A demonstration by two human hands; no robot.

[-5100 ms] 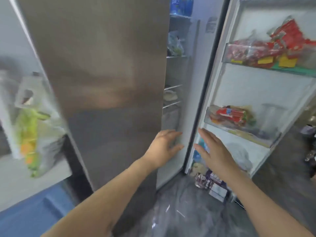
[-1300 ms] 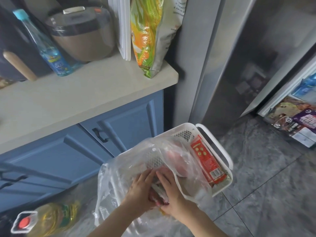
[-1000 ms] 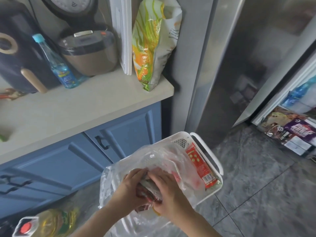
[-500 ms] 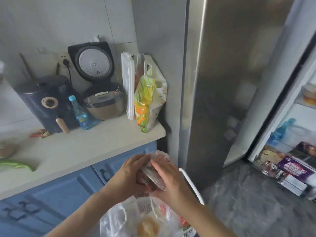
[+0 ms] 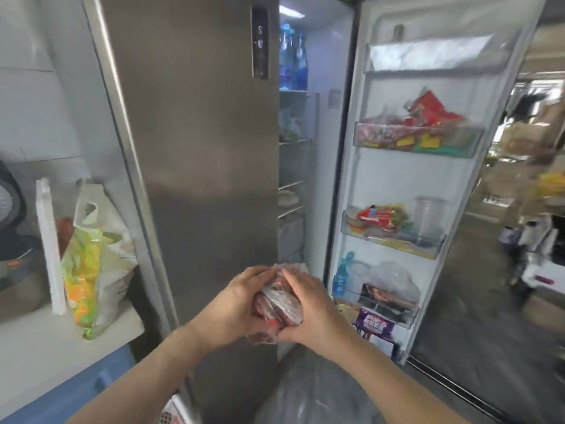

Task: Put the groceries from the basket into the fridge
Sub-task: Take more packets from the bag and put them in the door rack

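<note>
Both hands hold one clear plastic packet with reddish contents (image 5: 276,304) in front of the fridge. My left hand (image 5: 232,307) grips it from the left and my right hand (image 5: 308,307) grips it from the right. The fridge's right door (image 5: 406,191) stands open, its shelves holding packets. Behind the packet the lit fridge interior (image 5: 293,148) shows as a narrow gap with shelves and blue bottles at the top. The white basket (image 5: 171,414) only peeks in at the bottom edge.
The closed steel left door (image 5: 198,154) fills the middle. On the counter (image 5: 46,341) to the left stand a yellow-green bag (image 5: 91,264) and a white board. A clear plastic bag (image 5: 318,396) lies low in front of the fridge. The room at the right is blurred.
Both hands lifted the packet out of the basket's plastic bag and carried it up and right. The view swung from the basket and counter to the open fridge.
</note>
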